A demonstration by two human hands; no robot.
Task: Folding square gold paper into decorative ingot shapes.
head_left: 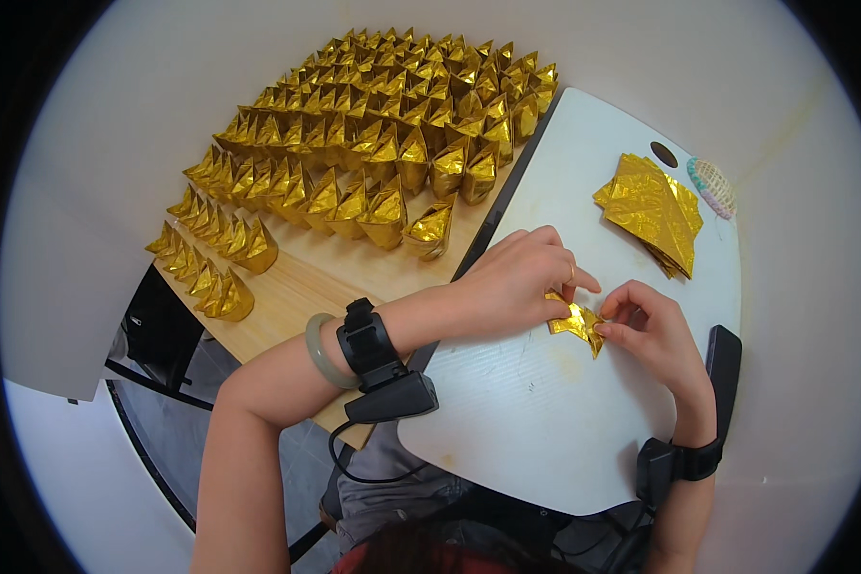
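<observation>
On white desk (545, 421): gold foil paper (576, 323), part-folded, pinched by fingers of left hand (517, 282) and right hand (652, 330). Risk, judged: thin foil may tear or crease crooked if pressed unevenly.

Both forearms are bare, with no sleeves. The left wrist wears a pale green bangle (321, 352) and a black strap carrying a boxy black device (390, 395) with a thin black cable trailing from it. The right wrist wears a matching black strap and device (662, 467)
</observation>
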